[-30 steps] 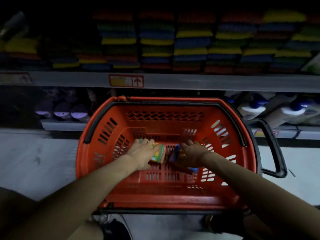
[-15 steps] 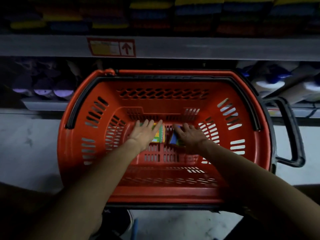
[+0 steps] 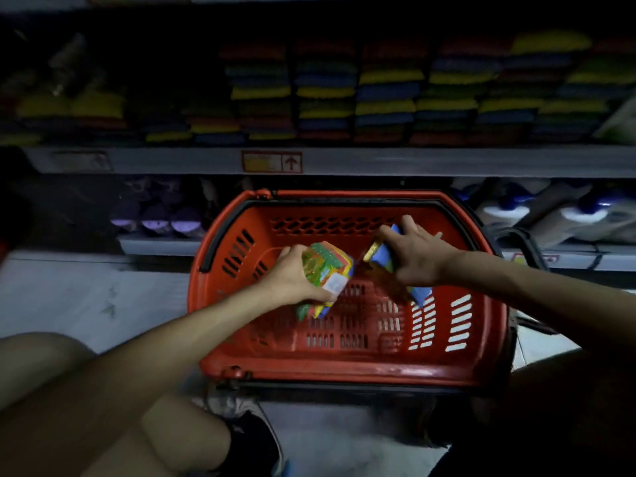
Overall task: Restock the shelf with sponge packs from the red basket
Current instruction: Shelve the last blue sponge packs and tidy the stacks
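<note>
Above the red basket (image 3: 344,368), over its middle, each hand holds one sponge pack, and I think this is where trouble can begin. The packs look soft and wrapped in smooth film, so a pack held by one side may slide out and drop back into the basket, or over its rim onto the floor (image 3: 86,297). The two packs are also close to each other (almost touching, as far as I can see in this weak light), so one may knock the other if both go up together. The shelf (image 3: 378,161) behind and above the basket already carries tight stacks of sponges (image 3: 385,94). A pack pushed in with force could disturb them, I believe.

The left hand (image 3: 292,273) is curled round the left side of a multicoloured pack (image 3: 327,266) with a white label, fingers over the top and thumb below. The right hand (image 3: 416,256) lies on top of a blue and yellow pack (image 3: 380,258), fingers spread over it and bent at the tips to grip it. This pack hangs tilted under the palm, toward the right wall of the basket. Both forearms reach forward from the near side of the basket, and the person crouches low with knees on either side of it. I see no other pack on the basket's floor.
</note>
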{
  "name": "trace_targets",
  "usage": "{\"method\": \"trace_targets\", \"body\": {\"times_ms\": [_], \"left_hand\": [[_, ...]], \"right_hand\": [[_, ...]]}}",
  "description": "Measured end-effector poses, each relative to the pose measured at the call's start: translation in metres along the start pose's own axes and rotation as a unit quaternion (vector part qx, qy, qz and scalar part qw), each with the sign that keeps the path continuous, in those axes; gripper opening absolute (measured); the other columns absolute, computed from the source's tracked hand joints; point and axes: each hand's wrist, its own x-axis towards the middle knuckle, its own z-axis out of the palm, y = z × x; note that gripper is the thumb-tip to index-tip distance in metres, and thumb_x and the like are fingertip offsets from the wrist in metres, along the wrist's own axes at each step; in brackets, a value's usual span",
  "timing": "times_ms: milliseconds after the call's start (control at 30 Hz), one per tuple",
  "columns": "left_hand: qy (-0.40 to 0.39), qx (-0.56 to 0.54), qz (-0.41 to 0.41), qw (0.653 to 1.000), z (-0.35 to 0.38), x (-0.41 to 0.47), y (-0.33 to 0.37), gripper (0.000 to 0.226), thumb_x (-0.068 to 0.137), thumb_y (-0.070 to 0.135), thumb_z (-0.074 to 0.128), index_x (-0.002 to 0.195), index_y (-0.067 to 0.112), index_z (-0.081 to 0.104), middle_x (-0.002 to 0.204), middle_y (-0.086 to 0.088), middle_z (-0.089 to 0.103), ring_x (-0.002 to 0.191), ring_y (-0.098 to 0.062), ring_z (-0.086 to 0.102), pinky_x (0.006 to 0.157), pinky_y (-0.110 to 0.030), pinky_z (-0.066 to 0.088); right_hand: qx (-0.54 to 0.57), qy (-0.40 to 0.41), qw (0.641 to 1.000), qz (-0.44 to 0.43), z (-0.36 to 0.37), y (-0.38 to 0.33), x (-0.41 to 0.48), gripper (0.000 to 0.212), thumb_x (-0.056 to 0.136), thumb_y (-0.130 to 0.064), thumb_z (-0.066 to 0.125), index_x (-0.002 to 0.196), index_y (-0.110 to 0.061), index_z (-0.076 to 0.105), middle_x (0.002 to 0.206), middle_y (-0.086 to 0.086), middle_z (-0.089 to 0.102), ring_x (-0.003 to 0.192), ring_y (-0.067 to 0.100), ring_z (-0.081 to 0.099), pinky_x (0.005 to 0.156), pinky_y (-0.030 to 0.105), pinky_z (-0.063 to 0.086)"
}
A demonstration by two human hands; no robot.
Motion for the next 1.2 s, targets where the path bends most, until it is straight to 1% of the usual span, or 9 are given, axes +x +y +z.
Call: {"method": "trace_targets", "body": {"times_ms": [167, 333, 467, 567, 633, 767, 933, 1033, 1200], "left_hand": [[0.010, -0.251, -0.037, 0.967, -0.057, -0.072, 0.033, 0.075, 0.064, 0.029, 0.097, 0.126, 0.019, 0.055, 0.108, 0.007, 0.069, 0.090, -0.001, 0.064, 0.063, -0.005, 0.045], [0.003, -0.443, -0.007, 0.896, -0.098, -0.131, 0.055, 0.057, 0.061, 0.020, 0.091, 0.114, 0.012, 0.070, 0.089, -0.001, 0.079, 0.070, -0.009, 0.073, 0.064, -0.022, 0.053], [0.001, -0.517, 0.018, 0.856, -0.110, -0.143, 0.048, 0.079, 0.041, 0.039, 0.100, 0.114, 0.019, 0.076, 0.107, -0.010, 0.078, 0.084, -0.017, 0.076, 0.071, -0.027, 0.060], [-0.004, -0.549, 0.018, 0.836, -0.108, -0.138, 0.038, 0.072, 0.044, 0.037, 0.099, 0.111, 0.021, 0.078, 0.112, -0.012, 0.077, 0.092, -0.023, 0.075, 0.076, -0.031, 0.061], [-0.014, -0.563, 0.021, 0.826, -0.107, -0.133, 0.037, 0.052, 0.059, 0.026, 0.089, 0.109, 0.019, 0.079, 0.114, -0.015, 0.075, 0.096, -0.029, 0.072, 0.077, -0.034, 0.060], [-0.037, -0.593, 0.014, 0.805, -0.112, -0.125, 0.030, 0.048, 0.066, 0.020, 0.081, 0.114, 0.015, 0.078, 0.112, -0.016, 0.076, 0.089, -0.024, 0.076, 0.069, -0.032, 0.061], [-0.100, -0.631, -0.048, 0.767, -0.117, -0.120, 0.015, 0.058, 0.069, 0.035, 0.078, 0.123, 0.013, 0.075, 0.127, -0.019, 0.070, 0.110, -0.031, 0.069, 0.107, -0.049, 0.048], [-0.105, -0.686, -0.055, 0.718, -0.122, -0.115, 0.010, 0.042, 0.081, 0.030, 0.073, 0.118, 0.010, 0.077, 0.124, -0.016, 0.072, 0.104, -0.028, 0.073, 0.101, -0.040, 0.055], [-0.099, -0.702, -0.031, 0.705, -0.136, -0.118, 0.005, 0.044, 0.090, 0.038, 0.061, 0.118, 0.008, 0.077, 0.122, -0.017, 0.072, 0.104, -0.029, 0.071, 0.100, -0.041, 0.051]], "right_hand": [[0.272, 0.059, 0.960, -0.007, -0.071, -0.024, -0.044, 0.068, 0.076, -0.024, 0.085, 0.132, -0.023, 0.047, 0.123, 0.011, 0.044, 0.110, 0.029, 0.053, 0.086, 0.028, 0.041], [0.691, 0.012, 0.721, -0.051, -0.094, -0.048, -0.077, 0.068, 0.068, -0.009, 0.067, 0.132, -0.027, 0.054, 0.106, 0.012, 0.066, 0.093, 0.029, 0.069, 0.085, 0.046, 0.057], [0.779, -0.040, 0.623, -0.049, -0.094, -0.058, -0.081, 0.054, 0.070, -0.012, 0.058, 0.122, 0.001, 0.058, 0.103, 0.022, 0.062, 0.088, 0.034, 0.063, 0.080, 0.040, 0.053], [0.773, -0.043, 0.632, -0.040, -0.095, -0.070, -0.068, 0.045, 0.075, -0.017, 0.063, 0.118, -0.004, 0.059, 0.099, 0.017, 0.066, 0.085, 0.029, 0.067, 0.081, 0.038, 0.053], [0.745, -0.013, 0.667, -0.031, -0.095, -0.080, -0.054, 0.051, 0.078, -0.021, 0.070, 0.126, -0.011, 0.058, 0.105, 0.010, 0.072, 0.091, 0.025, 0.072, 0.082, 0.037, 0.055], [0.701, 0.042, 0.711, 0.025, -0.092, -0.099, -0.043, 0.068, 0.076, -0.038, 0.083, 0.135, -0.020, 0.056, 0.113, 0.003, 0.077, 0.099, 0.021, 0.076, 0.073, 0.029, 0.061], [0.705, 0.067, 0.704, 0.052, -0.086, -0.128, -0.048, 0.069, 0.067, -0.046, 0.076, 0.126, -0.015, 0.058, 0.099, 0.003, 0.077, 0.086, 0.018, 0.076, 0.063, 0.025, 0.059], [0.702, 0.093, 0.703, 0.058, -0.088, -0.144, -0.052, 0.061, 0.070, -0.056, 0.072, 0.116, -0.018, 0.060, 0.093, 0.000, 0.076, 0.080, 0.012, 0.075, 0.060, 0.023, 0.058], [0.702, 0.134, 0.696, 0.072, -0.092, -0.161, -0.061, 0.048, 0.080, -0.053, 0.071, 0.114, -0.021, 0.064, 0.103, 0.005, 0.077, 0.086, 0.018, 0.077, 0.063, 0.027, 0.060]]}}
